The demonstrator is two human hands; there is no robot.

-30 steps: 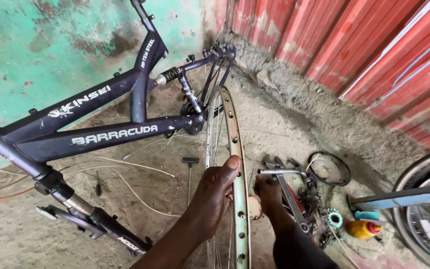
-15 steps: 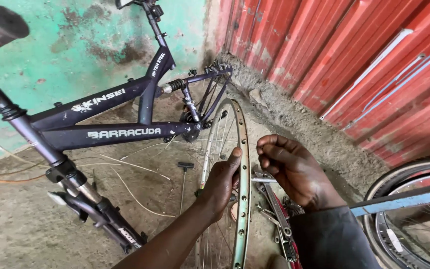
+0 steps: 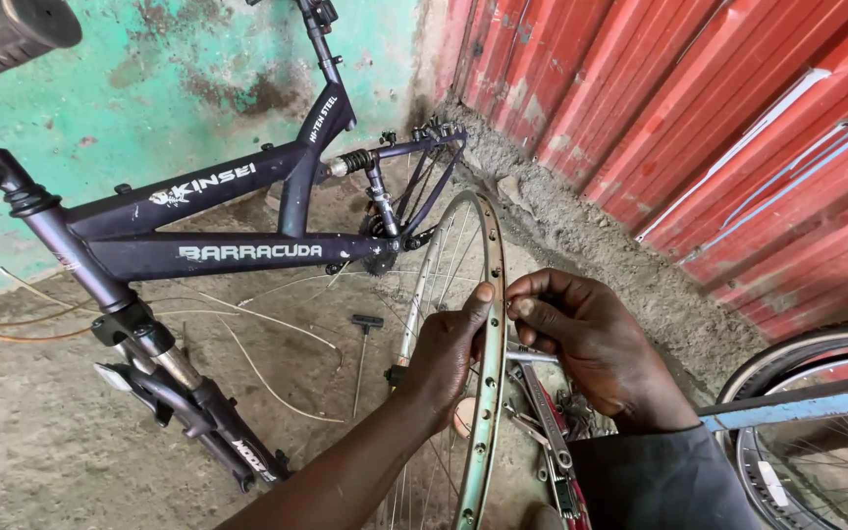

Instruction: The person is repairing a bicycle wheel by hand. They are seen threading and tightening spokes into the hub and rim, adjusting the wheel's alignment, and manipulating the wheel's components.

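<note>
The bare bicycle wheel rim [image 3: 491,324] stands upright on the concrete floor [image 3: 41,442] before the person, its spokes [image 3: 436,285] fanning left. The left hand [image 3: 444,355] wraps the rim in a closed grip, thumb pressed along its edge, while the right hand [image 3: 586,339] pinches something small, probably a spoke nipple, at the rim's inner face. Holding the rim steady would help; the dark bicycle frame [image 3: 208,245] lies beyond.

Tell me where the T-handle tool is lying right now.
In the head view, the T-handle tool lies on the ground left of the rim, below the bike frame and just left of the left hand.
</note>
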